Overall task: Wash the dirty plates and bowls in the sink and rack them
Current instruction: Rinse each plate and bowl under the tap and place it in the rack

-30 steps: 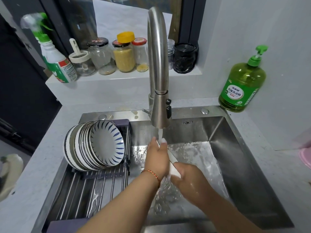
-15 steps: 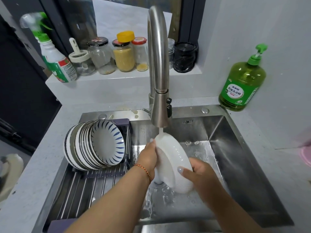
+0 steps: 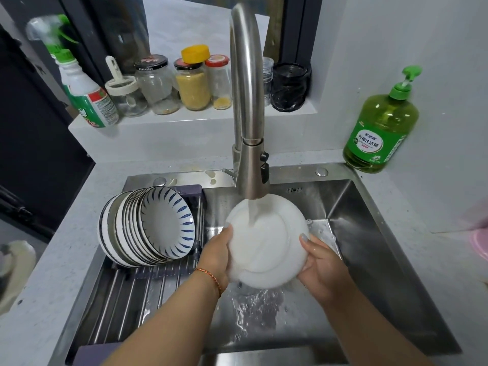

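Both hands grip the plate (image 3: 266, 241) mid-frame, left hand (image 3: 215, 256) and right hand (image 3: 320, 266) at its rims, tap (image 3: 248, 101) water hitting it.

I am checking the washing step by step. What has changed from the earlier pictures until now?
The white plate, seen edge-on a second ago, has been turned to face the camera under the faucet stream. The left hand and right hand keep gripping its opposite rims. The stacked bowls on the rack and the soap bottle stayed put.
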